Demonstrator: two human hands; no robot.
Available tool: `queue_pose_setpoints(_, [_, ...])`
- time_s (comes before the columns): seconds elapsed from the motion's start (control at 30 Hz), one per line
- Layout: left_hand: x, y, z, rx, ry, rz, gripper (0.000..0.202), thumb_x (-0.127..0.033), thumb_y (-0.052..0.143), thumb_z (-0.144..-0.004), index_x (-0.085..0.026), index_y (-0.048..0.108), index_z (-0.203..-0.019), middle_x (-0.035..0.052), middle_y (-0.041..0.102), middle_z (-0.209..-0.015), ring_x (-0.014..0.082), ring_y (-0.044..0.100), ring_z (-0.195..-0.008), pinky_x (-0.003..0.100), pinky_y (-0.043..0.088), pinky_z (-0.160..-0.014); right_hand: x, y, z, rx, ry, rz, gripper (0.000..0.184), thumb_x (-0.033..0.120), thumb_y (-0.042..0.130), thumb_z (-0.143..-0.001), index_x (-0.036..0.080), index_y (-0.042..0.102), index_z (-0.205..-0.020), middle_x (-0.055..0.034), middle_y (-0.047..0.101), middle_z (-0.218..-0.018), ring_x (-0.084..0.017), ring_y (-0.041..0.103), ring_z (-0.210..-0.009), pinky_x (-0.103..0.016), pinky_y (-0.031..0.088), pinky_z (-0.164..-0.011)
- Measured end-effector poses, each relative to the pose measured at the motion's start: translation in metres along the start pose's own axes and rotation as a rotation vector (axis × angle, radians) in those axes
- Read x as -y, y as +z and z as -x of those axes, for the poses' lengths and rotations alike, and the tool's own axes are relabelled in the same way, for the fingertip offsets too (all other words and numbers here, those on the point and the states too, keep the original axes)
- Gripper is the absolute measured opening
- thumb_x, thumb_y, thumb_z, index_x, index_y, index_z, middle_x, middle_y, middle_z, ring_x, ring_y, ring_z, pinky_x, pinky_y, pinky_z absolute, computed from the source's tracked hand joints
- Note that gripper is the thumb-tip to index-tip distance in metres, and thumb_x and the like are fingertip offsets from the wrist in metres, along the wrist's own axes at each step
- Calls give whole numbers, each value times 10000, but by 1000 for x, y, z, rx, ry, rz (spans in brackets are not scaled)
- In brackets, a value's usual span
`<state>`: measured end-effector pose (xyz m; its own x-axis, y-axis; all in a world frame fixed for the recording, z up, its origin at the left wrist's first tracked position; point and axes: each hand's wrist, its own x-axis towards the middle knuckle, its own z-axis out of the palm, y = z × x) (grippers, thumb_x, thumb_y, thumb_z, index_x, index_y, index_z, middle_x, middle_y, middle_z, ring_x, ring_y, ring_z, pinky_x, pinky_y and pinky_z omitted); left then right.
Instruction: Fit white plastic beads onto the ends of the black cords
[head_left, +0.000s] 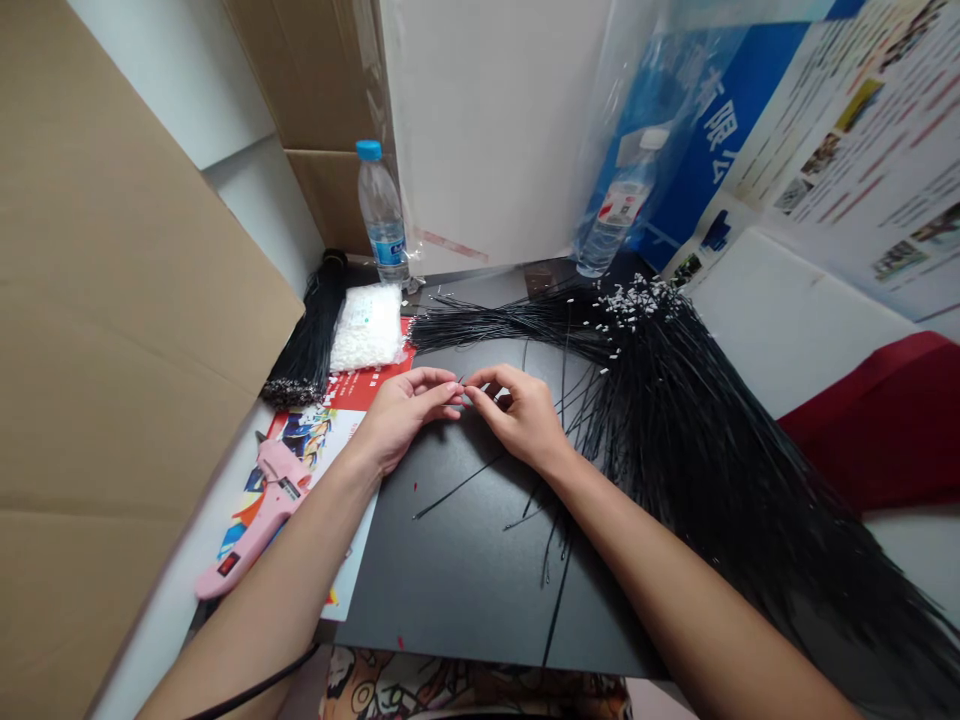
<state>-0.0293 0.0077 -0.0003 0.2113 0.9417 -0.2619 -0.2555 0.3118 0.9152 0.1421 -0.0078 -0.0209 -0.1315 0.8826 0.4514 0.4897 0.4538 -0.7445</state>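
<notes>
Both hands sit over the black board (450, 585): my left hand (405, 420) and right hand (517, 420) meet, fingertips (444, 386) pinched narrow on a thin black wire (462, 381). A bundle of white-tipped black wires (675, 430) fans out beside my right hand. A bag of white pieces (367, 325) and a pink glue gun (255, 520) lie left of the board.

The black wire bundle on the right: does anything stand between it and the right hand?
Nothing visible does. The right hand is beside the bundle, above the black board, and only the bundle's own loose strands reach toward it.
</notes>
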Motion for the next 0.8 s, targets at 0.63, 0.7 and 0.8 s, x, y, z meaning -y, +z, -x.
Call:
queue_pose_setpoints(0.63, [1,-1,2,52,28,-94,167,-180,796,-730,-123,733,-873,49,741,-818,130,677,-732,272,564,-691,-1,0,1,27,50,0,71,190,626,-859,177,694,-847,-13,707,-782,-94,551,-619,-219,451,-615])
queue_pose_setpoints(0.7, [1,-2,2,53,30,-93,173,-181,801,-726,-122,739,-877,51,748,-820,129,681,-734,268,566,-692,0,-1,1,22,51,13,85,199,619,-863,178,699,-846,-16,708,-780,-96,551,-620,-221,451,-611])
queue_pose_setpoints(0.8, [2,-2,2,55,31,-93,176,-183,803,-727,-123,750,-884,62,760,-837,142,698,-765,270,570,-696,1,-1,0,8,45,11,91,205,613,-854,176,695,-829,-15,701,-766,-96,543,-612,-218,444,-595])
